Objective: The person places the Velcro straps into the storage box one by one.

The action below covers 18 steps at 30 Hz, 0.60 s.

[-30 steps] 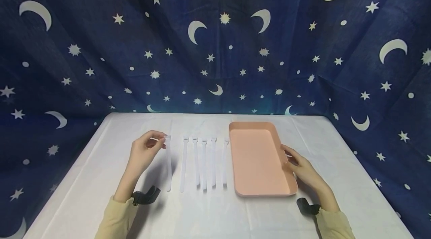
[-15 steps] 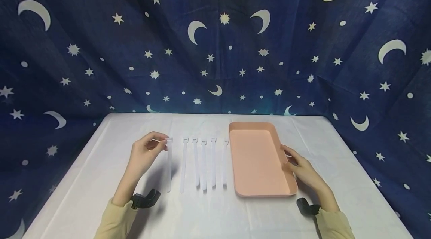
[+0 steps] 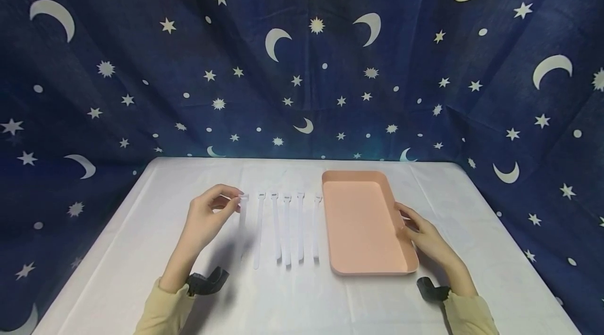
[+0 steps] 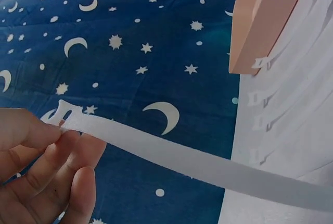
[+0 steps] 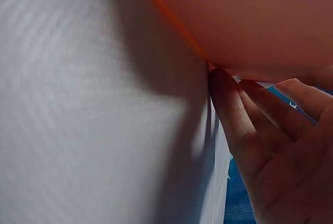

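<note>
In the head view my left hand (image 3: 207, 217) pinches the slotted head of a white hook-and-loop cable tie (image 3: 243, 225) between thumb and fingers. The left wrist view shows this tie (image 4: 171, 153) stretching from the fingertips to the right. Several more white cable ties (image 3: 287, 230) lie side by side on the table, between the left hand and a shallow pink tray (image 3: 365, 225). My right hand (image 3: 427, 238) touches the tray's right side. Its fingers rest against the tray's outer wall (image 5: 260, 26) in the right wrist view, fairly straight.
A white cloth (image 3: 302, 303) covers the table. Behind it hangs a dark blue curtain (image 3: 245, 125) printed with moons and stars. A black wrist camera (image 3: 207, 281) is strapped to the left wrist, another wrist camera (image 3: 431, 290) to the right.
My left hand has moved slightly right with the cable tie, closer to the row. The tie's lower end has risen a little. The right hand and tray stay in place.
</note>
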{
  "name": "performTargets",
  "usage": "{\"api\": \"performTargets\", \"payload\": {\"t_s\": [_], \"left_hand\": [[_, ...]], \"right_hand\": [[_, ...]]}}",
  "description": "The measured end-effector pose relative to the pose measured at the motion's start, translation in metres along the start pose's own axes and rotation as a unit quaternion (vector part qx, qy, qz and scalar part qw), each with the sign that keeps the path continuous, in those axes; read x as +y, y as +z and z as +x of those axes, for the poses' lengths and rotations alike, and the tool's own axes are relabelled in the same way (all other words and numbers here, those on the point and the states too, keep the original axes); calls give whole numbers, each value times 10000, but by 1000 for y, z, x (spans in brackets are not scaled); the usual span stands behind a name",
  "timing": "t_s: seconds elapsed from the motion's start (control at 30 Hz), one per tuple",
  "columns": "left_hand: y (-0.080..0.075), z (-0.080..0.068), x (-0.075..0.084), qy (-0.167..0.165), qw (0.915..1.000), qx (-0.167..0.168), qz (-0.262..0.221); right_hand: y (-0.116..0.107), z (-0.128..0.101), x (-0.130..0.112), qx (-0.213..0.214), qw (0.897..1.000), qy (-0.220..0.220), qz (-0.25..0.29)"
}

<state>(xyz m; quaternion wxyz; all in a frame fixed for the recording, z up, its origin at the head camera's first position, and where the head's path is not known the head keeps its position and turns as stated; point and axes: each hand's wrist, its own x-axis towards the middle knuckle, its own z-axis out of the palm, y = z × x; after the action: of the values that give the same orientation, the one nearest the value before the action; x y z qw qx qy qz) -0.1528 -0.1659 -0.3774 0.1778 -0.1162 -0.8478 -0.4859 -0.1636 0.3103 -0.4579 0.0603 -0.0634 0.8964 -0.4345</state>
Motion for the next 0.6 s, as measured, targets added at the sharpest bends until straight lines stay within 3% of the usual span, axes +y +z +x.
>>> {"api": "performTargets", "payload": {"t_s": [0.4, 0.6], "left_hand": [[2, -6, 14, 469, 9977, 12, -490], [8, -8, 18, 598, 9972, -57, -447]], "right_hand": [[1, 0, -1, -21, 10000, 74, 9], [1, 0, -2, -54, 9999, 146, 28]]}}
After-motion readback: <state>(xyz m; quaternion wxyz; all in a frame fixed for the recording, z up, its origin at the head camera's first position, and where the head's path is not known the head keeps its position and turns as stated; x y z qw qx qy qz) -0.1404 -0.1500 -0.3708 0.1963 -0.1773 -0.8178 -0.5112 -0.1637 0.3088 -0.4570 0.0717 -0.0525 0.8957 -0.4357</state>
